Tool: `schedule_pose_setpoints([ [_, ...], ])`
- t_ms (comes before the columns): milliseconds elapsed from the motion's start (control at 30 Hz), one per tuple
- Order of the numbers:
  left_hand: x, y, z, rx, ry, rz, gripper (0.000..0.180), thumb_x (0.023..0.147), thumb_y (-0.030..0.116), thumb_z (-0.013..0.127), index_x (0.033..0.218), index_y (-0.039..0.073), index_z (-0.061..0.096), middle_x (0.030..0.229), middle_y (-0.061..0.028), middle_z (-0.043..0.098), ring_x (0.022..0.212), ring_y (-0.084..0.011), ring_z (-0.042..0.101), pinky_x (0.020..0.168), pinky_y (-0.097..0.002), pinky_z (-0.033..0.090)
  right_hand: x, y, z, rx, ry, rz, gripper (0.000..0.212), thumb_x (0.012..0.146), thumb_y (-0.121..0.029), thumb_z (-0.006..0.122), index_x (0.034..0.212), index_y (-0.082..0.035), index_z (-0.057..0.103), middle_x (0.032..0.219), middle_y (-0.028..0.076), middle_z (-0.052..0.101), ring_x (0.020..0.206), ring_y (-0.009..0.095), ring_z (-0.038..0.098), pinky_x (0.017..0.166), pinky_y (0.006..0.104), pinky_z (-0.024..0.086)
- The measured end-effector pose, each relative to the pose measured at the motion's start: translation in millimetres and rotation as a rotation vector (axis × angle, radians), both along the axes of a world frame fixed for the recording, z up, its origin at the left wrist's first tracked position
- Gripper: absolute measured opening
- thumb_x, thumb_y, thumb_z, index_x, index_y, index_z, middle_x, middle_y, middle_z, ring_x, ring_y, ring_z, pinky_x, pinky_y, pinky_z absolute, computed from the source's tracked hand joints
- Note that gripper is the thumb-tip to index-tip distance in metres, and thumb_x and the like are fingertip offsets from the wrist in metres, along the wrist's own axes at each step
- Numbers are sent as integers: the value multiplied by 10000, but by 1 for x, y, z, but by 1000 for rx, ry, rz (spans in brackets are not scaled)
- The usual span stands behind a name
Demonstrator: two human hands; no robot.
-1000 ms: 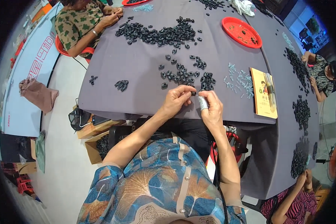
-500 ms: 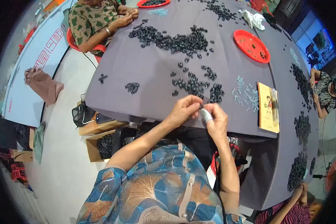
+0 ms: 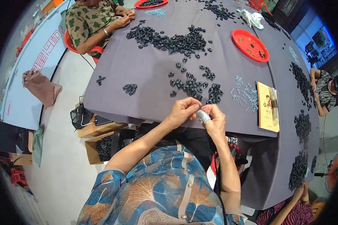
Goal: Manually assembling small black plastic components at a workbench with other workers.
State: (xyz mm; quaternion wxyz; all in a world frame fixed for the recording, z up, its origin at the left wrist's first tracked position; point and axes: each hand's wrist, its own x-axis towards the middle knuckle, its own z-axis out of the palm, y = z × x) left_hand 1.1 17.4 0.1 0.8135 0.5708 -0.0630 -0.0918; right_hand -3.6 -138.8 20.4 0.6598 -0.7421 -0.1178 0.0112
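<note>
Close to the table's near edge, my left hand and my right hand meet at the fingertips, both closed in a pinch. Between them a small dark piece shows only in part, mostly hidden by the fingers. A grey-white wrap covers my right thumb. Just beyond my fingertips lies a loose cluster of small black oval parts, with a tighter heap of black parts beside it. To the right, small pale metallic pins are scattered on the grey tablecloth.
A yellow booklet lies at the right edge, a red tray farther back. A large pile of black parts spreads across the middle. One co-worker sits far left; others sit along the right side. A cardboard box stands below left.
The whole view has shifted slightly to the left. My hands stay pinched together in the same place by the table edge, with my right thumb turned a little.
</note>
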Motion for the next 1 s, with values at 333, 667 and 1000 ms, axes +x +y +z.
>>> schedule_pose_setpoints([
  [333, -2, 1, 5, 4, 28, -31, 148, 911, 120, 540, 997, 19, 607, 758, 3, 599, 598, -44, 547, 537, -182, 452, 4, -1, -5, 29, 68, 33, 132, 779, 39, 595, 889, -21, 555, 718, -5, 586, 622, 52, 520, 539, 209, 420],
  [667, -8, 1, 3, -172, 83, 163, 125, 900, 84, 543, 1013, 34, 557, 727, 7, 565, 564, -60, 527, 520, -191, 432, 3, 3, -5, -111, 16, 4, 131, 770, -14, 647, 871, -19, 563, 692, -13, 563, 622, 57, 495, 562, 223, 422],
  [1000, -1, 35, 2, -457, 108, 330, 99, 880, 87, 581, 968, 46, 560, 788, -57, 601, 597, -129, 571, 530, -230, 440, 5, 2, -9, -198, -82, -19, 116, 781, -24, 635, 883, -24, 581, 707, 22, 597, 607, 82, 517, 565, 240, 430],
])
